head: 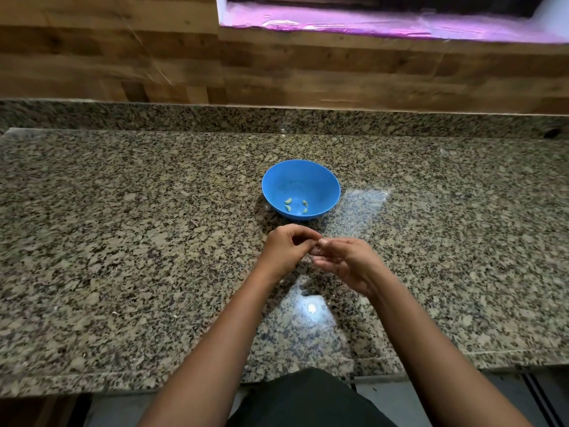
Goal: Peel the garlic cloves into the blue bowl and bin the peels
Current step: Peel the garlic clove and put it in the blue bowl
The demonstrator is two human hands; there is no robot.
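Observation:
A blue bowl [320, 183] stands on the granite counter, with several peeled garlic cloves [288, 201] lying at its bottom. Just in front of the bowl my two hands meet above the counter. My left hand [284, 249] has its fingers curled, and its fingertips pinch a small garlic clove [314, 250] that is mostly hidden. My right hand [348, 263] pinches the same clove from the other side with thumb and fingers. No bin is in view.
The speckled granite counter [154, 226] stretches wide to both sides, with its front edge near my body. A wooden wall [277, 72] rises behind it, and a window ledge with pink sheeting [385, 23] sits at the upper right. A few small pale scraps [114, 312] lie at the left.

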